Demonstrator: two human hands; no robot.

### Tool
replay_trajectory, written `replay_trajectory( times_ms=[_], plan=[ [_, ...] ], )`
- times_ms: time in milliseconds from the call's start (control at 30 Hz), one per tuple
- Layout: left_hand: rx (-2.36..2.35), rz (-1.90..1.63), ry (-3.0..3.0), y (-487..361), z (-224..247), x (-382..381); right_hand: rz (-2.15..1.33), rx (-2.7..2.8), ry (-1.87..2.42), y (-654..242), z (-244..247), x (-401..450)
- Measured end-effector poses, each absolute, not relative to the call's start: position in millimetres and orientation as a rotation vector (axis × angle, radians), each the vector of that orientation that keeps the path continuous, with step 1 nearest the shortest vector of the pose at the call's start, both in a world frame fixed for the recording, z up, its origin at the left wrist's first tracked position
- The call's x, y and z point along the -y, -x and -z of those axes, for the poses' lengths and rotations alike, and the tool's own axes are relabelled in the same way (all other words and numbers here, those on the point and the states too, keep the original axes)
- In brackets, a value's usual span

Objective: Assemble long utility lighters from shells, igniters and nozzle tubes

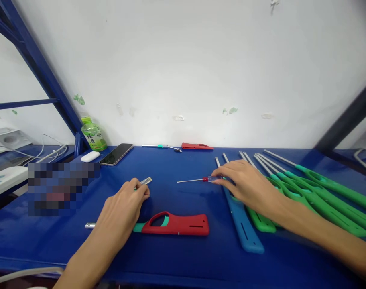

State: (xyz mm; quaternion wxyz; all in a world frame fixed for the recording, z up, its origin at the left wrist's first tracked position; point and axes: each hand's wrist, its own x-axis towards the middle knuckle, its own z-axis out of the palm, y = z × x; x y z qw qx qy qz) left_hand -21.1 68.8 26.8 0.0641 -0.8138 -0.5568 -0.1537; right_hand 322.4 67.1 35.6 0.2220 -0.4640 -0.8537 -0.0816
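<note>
My right hand (240, 180) grips a screwdriver (205, 179) by its clear and red handle. Its thin shaft points left, just above the table. With closed fingers, my left hand (123, 206) holds a silver metal tube (146, 181); only one end and a hint of teal show past the fingers. Beneath my left forearm lies a red gas lighter (189, 224) with a teal trigger, its metal tip sticking out on the left. A blue gas lighter (245, 224) and several green gas lighters (330, 208) lie under and beside my right arm.
Along the wall lie a red lighter body (197, 146) and a thin metal rod with wires (160, 146). At the back left are a phone (117, 154), a white case (90, 156) and a green bottle (93, 135). Blue frame posts (47, 76) flank the blue table (159, 265).
</note>
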Motion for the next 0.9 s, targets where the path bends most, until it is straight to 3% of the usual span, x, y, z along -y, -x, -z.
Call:
replay_trajectory(
  times_ms=[200,533,900],
  plan=[
    [1.694,0.717,2.496,12.7,-36.2,-64.3,0.163,2.25,1.29,-322.4,-54.0,-63.2],
    [1.504,1.473,2.816,-55.0,-36.4,-36.7,-0.377,1.816,1.169,-323.3,-90.4,-44.6],
    [1.614,1.633,2.786,-64.5,-23.1,-29.1,-0.204,1.642,1.015,-312.6,-89.4,-31.3]
  ],
)
